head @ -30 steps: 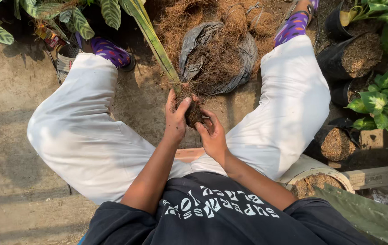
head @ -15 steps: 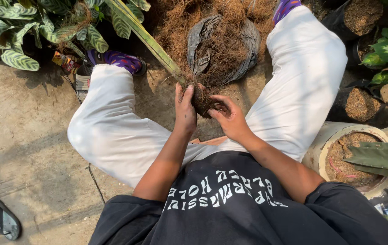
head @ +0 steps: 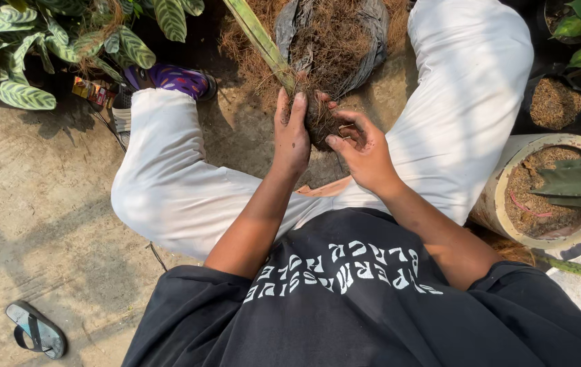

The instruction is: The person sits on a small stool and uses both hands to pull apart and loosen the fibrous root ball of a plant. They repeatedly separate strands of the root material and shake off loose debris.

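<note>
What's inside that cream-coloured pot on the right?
The cream pot holds brown fibrous potting material with a reddish strand. A broad green leaf covers the right part, so what lies beneath it cannot be seen.

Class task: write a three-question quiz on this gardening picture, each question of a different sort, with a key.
1. True or false: both hands, left hand and right hand, grip the root ball.
2. The long leaf rising from the root ball is: A green, B red, C white.
3. What lies on the concrete floor at lower left?

Key: 1 true. 2 A. 3 a sandal.
</note>
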